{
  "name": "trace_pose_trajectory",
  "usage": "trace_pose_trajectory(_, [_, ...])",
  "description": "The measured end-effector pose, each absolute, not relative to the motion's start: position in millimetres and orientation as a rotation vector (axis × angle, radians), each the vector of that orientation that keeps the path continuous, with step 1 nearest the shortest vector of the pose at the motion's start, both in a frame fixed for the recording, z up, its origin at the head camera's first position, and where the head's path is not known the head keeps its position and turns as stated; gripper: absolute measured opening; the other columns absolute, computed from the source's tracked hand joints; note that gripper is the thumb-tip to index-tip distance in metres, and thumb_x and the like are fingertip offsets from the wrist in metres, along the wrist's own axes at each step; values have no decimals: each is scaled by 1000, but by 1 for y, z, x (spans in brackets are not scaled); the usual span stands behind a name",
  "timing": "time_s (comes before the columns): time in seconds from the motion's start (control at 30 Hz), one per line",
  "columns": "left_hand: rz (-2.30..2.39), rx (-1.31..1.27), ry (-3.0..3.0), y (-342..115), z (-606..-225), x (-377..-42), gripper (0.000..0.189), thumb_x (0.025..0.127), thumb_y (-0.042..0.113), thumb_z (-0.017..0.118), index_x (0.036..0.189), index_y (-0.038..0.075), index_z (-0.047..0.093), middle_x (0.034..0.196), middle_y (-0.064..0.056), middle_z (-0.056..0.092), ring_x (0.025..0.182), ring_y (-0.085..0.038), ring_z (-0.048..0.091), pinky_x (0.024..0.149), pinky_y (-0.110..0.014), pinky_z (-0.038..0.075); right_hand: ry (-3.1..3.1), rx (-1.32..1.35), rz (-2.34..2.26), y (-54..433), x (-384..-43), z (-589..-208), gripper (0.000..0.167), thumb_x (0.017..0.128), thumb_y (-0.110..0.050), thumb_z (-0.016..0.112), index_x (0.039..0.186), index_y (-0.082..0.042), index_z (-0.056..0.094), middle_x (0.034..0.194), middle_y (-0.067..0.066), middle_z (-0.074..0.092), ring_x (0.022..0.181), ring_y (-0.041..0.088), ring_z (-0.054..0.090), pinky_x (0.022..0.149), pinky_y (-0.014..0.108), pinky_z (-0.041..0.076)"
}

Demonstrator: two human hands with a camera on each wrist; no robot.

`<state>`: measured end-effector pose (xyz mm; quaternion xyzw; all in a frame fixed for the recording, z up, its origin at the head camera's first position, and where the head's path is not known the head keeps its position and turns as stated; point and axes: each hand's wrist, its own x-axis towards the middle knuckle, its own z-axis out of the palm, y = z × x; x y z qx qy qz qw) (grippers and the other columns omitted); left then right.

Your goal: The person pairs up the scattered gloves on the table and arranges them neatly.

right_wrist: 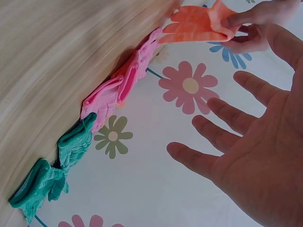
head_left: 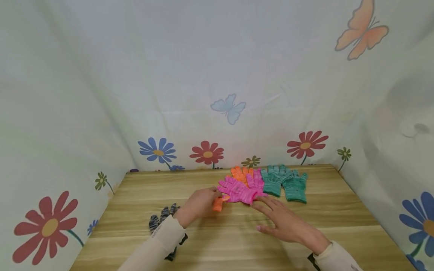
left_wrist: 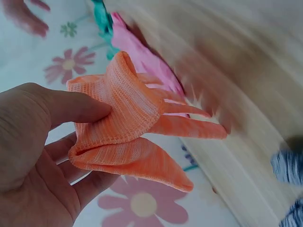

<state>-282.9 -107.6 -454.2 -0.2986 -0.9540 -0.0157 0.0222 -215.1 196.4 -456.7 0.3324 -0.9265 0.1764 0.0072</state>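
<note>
My left hand pinches an orange knit glove by its cuff, thumb on top and fingers beneath. The glove hangs above the table, its fingers pointing away from the hand in the left wrist view. My right hand has its fingers spread and holds nothing; the right wrist view shows its fingers apart from the gloves. Close to that hand in the head view lie two pink gloves, overlapping each other. Behind them another orange glove is partly covered.
Two green gloves lie at the back right, beside the pink ones. A dark grey mottled glove rests at the left, partly hidden by the left sleeve. Cloth walls with flowers and butterflies surround the wooden table.
</note>
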Motion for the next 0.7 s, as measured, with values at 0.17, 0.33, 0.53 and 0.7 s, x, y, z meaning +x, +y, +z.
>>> trace_pose_trajectory(0.17, [-67, -951, -2988, -96, -459, -269, 32, 93, 15, 67, 124, 19, 68, 126, -2, 66, 107, -20, 66, 88, -37, 56, -2934, 1026, 563, 197, -215, -458, 67, 93, -54, 59, 151, -31, 36, 158, 3, 33, 147, 35, 28, 112, 61, 32])
trace_pose_trajectory(0.33, [-81, -1033, -2992, -90, -467, -259, 33, 92, 10, 64, 123, 21, 68, 123, -2, 67, 99, -18, 68, 82, -34, 57, -2926, 1046, 581, 197, -214, -459, 68, 93, -61, 52, 152, -32, 36, 158, 5, 33, 147, 37, 28, 110, 64, 32])
trace_pose_trajectory(0.53, [-95, -1179, -2985, -88, -482, -247, 34, 89, 7, 65, 119, 23, 66, 104, 5, 64, 76, -7, 57, 66, -24, 50, -2963, 1048, 593, 195, -215, -460, 66, 94, -57, 54, 152, -31, 36, 159, 6, 32, 147, 37, 28, 111, 65, 30])
trace_pose_trajectory(0.7, [-161, -1234, -2998, -89, -493, -239, 30, 87, 9, 66, 114, 23, 66, 97, 8, 61, 71, -4, 49, 61, -20, 43, -2992, 1073, 569, 191, -216, -461, 68, 93, -65, 47, 152, -31, 35, 158, 8, 33, 146, 35, 31, 112, 63, 30])
